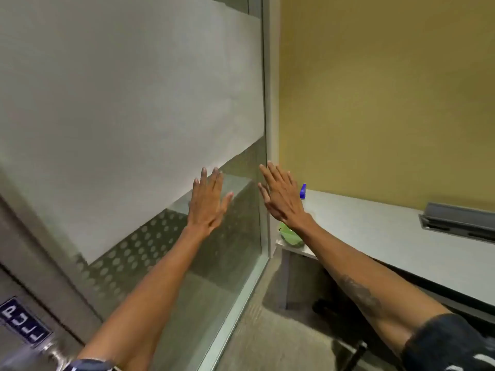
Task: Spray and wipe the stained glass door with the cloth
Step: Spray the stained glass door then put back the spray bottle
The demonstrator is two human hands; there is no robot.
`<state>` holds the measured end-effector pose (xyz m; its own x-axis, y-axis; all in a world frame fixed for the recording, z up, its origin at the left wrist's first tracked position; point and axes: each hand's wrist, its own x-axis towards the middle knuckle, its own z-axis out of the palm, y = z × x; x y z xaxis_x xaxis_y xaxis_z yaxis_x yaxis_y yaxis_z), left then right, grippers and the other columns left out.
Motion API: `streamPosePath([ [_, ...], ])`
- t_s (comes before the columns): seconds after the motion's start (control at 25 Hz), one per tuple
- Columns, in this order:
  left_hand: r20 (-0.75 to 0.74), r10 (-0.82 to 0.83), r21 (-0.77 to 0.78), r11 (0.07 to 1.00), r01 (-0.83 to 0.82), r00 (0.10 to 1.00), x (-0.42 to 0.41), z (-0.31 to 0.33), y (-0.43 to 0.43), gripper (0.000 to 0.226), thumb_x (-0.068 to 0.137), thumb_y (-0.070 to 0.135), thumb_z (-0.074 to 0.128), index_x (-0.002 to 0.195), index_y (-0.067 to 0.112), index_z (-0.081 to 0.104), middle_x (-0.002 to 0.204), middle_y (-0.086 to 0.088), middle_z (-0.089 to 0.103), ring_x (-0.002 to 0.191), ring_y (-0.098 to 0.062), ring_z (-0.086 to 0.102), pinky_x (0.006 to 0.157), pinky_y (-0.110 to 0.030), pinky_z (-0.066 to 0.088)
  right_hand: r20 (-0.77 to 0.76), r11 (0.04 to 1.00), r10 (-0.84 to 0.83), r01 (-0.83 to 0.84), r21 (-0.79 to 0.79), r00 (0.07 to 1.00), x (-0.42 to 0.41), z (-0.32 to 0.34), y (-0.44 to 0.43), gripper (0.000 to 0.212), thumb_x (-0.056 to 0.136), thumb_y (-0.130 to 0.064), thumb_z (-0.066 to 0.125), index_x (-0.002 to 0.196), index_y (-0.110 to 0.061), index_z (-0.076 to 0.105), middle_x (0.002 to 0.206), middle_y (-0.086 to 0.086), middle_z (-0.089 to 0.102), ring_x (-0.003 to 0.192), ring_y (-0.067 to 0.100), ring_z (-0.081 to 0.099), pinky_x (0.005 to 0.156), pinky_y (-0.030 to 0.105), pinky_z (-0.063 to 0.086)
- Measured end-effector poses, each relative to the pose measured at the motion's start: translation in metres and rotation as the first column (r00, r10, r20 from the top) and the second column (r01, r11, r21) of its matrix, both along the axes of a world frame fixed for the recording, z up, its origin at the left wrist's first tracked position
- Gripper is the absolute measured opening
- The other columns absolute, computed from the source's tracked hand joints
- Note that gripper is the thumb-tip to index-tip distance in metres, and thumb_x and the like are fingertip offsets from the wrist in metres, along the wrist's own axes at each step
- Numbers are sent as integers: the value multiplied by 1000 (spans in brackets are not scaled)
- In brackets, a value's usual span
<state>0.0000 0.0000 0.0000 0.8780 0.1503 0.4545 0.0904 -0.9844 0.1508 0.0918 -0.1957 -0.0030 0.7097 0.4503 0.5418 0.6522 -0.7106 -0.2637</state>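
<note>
The glass door point(134, 103) fills the left half of the view, with a wide frosted band and a dotted strip below it. My left hand point(209, 202) is raised flat in front of the glass near the frosted band's lower edge, fingers apart, holding nothing. My right hand point(281, 196) is stretched out beside the door's right edge, fingers spread and empty. Behind that hand, a blue spray bottle top point(303, 191) shows above the white table point(375, 226). A green cloth point(290, 236) lies at the table's near corner, partly hidden by my right wrist.
A yellow wall point(388, 89) rises behind the table. A grey cable box point(458, 223) sits in the tabletop at right. A metal door handle point(51, 354) and a blue "PULL" sign point(24, 322) are at bottom left. Grey carpet point(267, 330) lies below.
</note>
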Motion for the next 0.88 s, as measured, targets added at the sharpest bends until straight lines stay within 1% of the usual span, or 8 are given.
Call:
streamPosePath([
  [0.08,-42,-30,-104,994,25,999,33,-13,-2,68,108,52,25,163,18,6,171,-1,-3,158,-23,-14,129,-44,-8,-60,997,-67,66,-26,996,24,-10,-11,55,107,-32,42,159,-20,28,167,7,27,154,27,26,125,49,20],
  [0.16,-112,-54,-140,989,38,992,63,-29,-8,67,108,51,26,163,16,9,171,-2,0,159,-24,-11,130,-45,-5,-124,988,-152,147,-53,981,51,-28,-28,54,104,-24,49,155,-15,34,160,10,41,144,32,42,118,48,33],
  [0.24,-158,-92,-145,987,69,983,98,-45,-15,67,108,50,27,163,14,11,172,-3,2,159,-26,-9,130,-46,-2,-254,975,-217,223,-5,943,82,-43,-43,54,102,-18,51,153,-11,37,148,15,54,127,38,56,107,48,43],
  [0.28,-173,-101,-156,985,74,980,114,-52,-17,68,108,49,28,163,13,11,172,-4,4,159,-26,-8,130,-46,-1,-315,966,-238,257,18,919,96,-52,-50,52,102,-17,51,152,-10,38,143,17,58,122,40,58,103,48,46],
  [0.4,-214,-146,-236,967,94,966,170,-73,-24,68,108,48,31,163,11,14,171,-5,12,160,-28,-1,130,-46,4,-505,933,-290,357,38,813,146,-84,-68,47,102,-18,50,148,-9,43,145,18,56,127,39,55,104,47,46],
  [0.56,-266,-232,-365,923,125,936,253,-99,-36,67,107,45,39,163,16,16,168,-7,26,157,-27,20,125,-45,21,-669,891,-291,448,71,684,224,-120,-77,50,101,-19,55,149,-8,45,149,14,54,134,35,53,108,43,43],
  [0.68,-381,-257,-387,917,100,888,320,-119,-53,70,106,46,43,164,22,12,167,-8,29,152,-29,34,119,-48,33,-761,884,-265,464,53,592,290,-140,-79,56,98,-21,62,149,-7,44,150,15,53,134,35,53,108,42,44],
  [0.88,-509,-289,-433,900,48,811,395,-152,-75,75,104,45,48,164,24,9,168,-7,26,151,-31,35,118,-51,35,-840,901,-217,433,24,497,372,-171,-76,62,95,-18,68,150,-5,41,152,15,50,136,33,52,110,39,43],
])
